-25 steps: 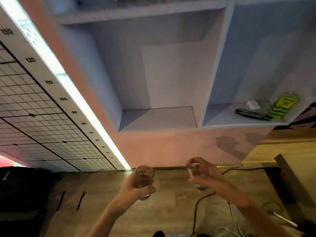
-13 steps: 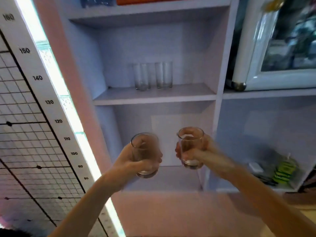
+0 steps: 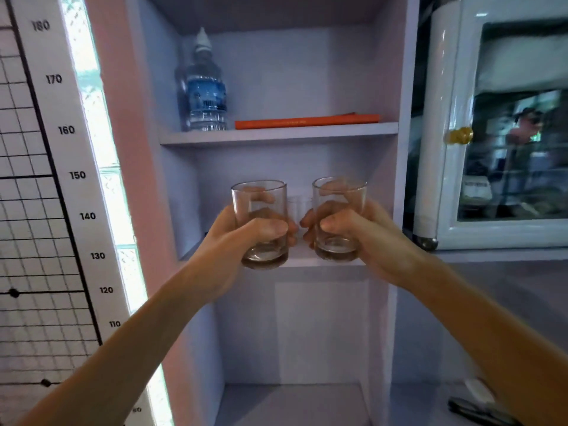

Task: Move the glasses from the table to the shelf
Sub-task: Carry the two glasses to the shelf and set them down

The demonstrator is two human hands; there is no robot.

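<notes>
My left hand (image 3: 236, 244) grips a clear empty glass (image 3: 259, 204), held upright. My right hand (image 3: 362, 238) grips a second clear glass (image 3: 339, 198), also upright, a little to the right of the first. Both glasses hover in front of the middle shelf (image 3: 325, 262) of the pale lilac shelf unit, at about the level of its board. Between the two held glasses I can just make out another glass (image 3: 298, 207) standing at the back of that shelf; the rest of the shelf is hidden behind my hands.
The shelf above (image 3: 276, 135) carries a water bottle (image 3: 204, 87) and a flat orange book (image 3: 307, 120). A white glass-door cabinet (image 3: 491, 133) stands to the right. A height-scale board (image 3: 46, 179) covers the wall at left. A lower compartment (image 3: 292, 401) opens below.
Both hands have risen with their glasses from table height up to the middle shelf, and my view has tilted upward along the shelf unit.
</notes>
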